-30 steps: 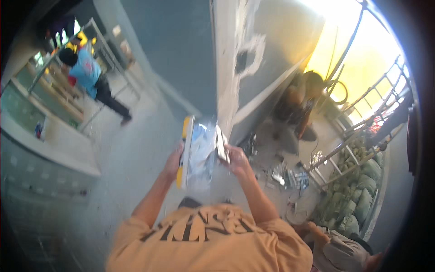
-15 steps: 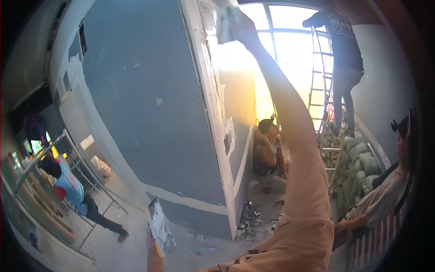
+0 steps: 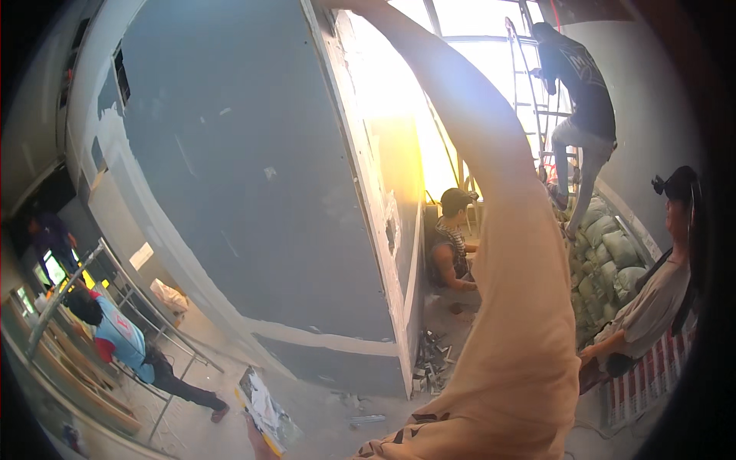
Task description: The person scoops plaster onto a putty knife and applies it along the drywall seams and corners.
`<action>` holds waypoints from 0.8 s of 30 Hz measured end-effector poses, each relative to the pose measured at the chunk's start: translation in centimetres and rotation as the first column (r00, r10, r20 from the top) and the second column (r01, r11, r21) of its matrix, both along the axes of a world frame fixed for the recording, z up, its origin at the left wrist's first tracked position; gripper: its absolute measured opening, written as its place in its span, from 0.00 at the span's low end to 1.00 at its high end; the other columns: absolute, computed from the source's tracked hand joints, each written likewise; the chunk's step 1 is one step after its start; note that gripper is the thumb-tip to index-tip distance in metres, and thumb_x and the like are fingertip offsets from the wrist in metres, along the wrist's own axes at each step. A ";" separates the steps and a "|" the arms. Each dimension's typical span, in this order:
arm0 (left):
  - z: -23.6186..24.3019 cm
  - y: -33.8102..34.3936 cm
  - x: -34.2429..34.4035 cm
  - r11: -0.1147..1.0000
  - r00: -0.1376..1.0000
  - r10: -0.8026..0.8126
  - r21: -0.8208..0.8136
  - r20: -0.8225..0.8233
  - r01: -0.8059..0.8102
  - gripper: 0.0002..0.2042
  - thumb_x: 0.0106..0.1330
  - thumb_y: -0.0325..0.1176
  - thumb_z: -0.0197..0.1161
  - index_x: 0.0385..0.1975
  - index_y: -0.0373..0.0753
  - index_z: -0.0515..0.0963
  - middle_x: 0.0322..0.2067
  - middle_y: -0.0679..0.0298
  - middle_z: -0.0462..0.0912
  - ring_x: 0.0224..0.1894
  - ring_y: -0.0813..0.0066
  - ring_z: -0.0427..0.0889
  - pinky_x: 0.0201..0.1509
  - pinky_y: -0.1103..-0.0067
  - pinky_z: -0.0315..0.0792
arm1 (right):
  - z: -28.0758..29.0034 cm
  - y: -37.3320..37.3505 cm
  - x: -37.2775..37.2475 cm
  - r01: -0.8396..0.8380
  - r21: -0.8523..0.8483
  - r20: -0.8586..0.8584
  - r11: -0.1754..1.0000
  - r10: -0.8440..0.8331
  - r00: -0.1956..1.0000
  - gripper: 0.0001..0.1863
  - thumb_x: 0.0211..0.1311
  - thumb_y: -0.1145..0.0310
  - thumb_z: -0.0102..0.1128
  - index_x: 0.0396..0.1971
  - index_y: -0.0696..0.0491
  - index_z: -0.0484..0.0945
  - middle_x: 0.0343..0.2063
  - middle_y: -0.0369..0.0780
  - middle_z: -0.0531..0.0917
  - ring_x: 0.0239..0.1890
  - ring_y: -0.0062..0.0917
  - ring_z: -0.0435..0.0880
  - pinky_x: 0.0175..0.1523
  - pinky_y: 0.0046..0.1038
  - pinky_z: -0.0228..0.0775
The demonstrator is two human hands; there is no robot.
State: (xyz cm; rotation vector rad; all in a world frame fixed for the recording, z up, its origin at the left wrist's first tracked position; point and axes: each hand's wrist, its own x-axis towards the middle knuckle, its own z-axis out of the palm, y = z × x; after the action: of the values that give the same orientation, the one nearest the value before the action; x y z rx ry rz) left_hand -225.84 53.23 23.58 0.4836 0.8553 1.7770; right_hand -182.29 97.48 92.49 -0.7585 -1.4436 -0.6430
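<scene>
At the lower edge, my left hand [image 3: 259, 443], only partly in view, grips a wide putty knife [image 3: 268, 414] with a yellow edge. White joint compound is smeared over its blade. My right arm reaches high up, and my right hand [image 3: 357, 4] is cut off by the top edge at the wall's corner. Its fingers and anything in them are out of sight. Beside it runs the white, rough corner strip [image 3: 368, 184] of a grey wall panel [image 3: 245, 169], with patches of compound along it.
Metal offcuts [image 3: 431, 366] litter the floor by the wall's foot. One person [image 3: 452, 249] sits behind my arm; another [image 3: 583, 100] is on a ladder [image 3: 529, 100] above stacked sacks [image 3: 606, 245]. A person [image 3: 652, 299] is at right. Metal scaffolding [image 3: 138, 299] with a person [image 3: 126, 337] stands left.
My right hand has moved up and left, out of the top edge, with the grey thing it held. The person at the ladder has bent a leg; the seated person has lowered a hand.
</scene>
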 end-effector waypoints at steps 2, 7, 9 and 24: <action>-0.7 0.4 -0.3 1.000 0.999 0.027 -0.001 -0.021 -0.027 0.27 0.78 0.54 0.37 0.66 0.45 0.67 0.54 0.61 0.79 0.50 0.60 0.81 0.53 0.63 0.78 | -2.9 -2.2 1.3 -0.241 0.037 0.021 0.970 0.240 0.971 0.17 0.52 0.70 0.56 0.35 0.68 0.80 0.39 0.63 0.82 0.47 0.55 0.82 0.52 0.44 0.76; -1.4 3.7 3.3 0.999 0.997 0.034 -0.043 0.073 -0.031 0.27 0.79 0.54 0.35 0.67 0.44 0.65 0.55 0.61 0.78 0.52 0.59 0.80 0.55 0.62 0.77 | -2.0 4.1 8.8 -0.020 0.081 -0.031 0.996 0.023 0.999 0.18 0.49 0.68 0.55 0.37 0.67 0.80 0.40 0.63 0.82 0.49 0.53 0.81 0.53 0.44 0.75; -2.0 3.6 4.1 1.000 0.999 0.016 -0.015 0.034 -0.015 0.27 0.79 0.54 0.35 0.68 0.44 0.64 0.58 0.60 0.76 0.56 0.58 0.78 0.59 0.61 0.74 | -3.0 6.4 8.5 -0.013 0.042 -0.111 0.999 0.017 0.994 0.19 0.49 0.68 0.55 0.37 0.66 0.80 0.40 0.63 0.82 0.48 0.53 0.82 0.52 0.45 0.75; -6.1 2.7 9.6 0.999 0.999 0.003 -0.044 0.050 -0.001 0.28 0.79 0.54 0.35 0.71 0.44 0.60 0.64 0.60 0.71 0.64 0.58 0.72 0.67 0.61 0.68 | -10.6 -2.1 11.3 -0.006 0.181 0.174 0.983 -0.027 0.984 0.15 0.52 0.70 0.54 0.37 0.63 0.80 0.38 0.58 0.83 0.44 0.54 0.81 0.50 0.46 0.73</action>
State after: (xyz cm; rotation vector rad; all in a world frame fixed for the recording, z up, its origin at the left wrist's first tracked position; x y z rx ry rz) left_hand -216.22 55.95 17.51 0.4082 0.8586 1.7610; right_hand -170.96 95.33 81.93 -0.5779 -1.5183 -0.8550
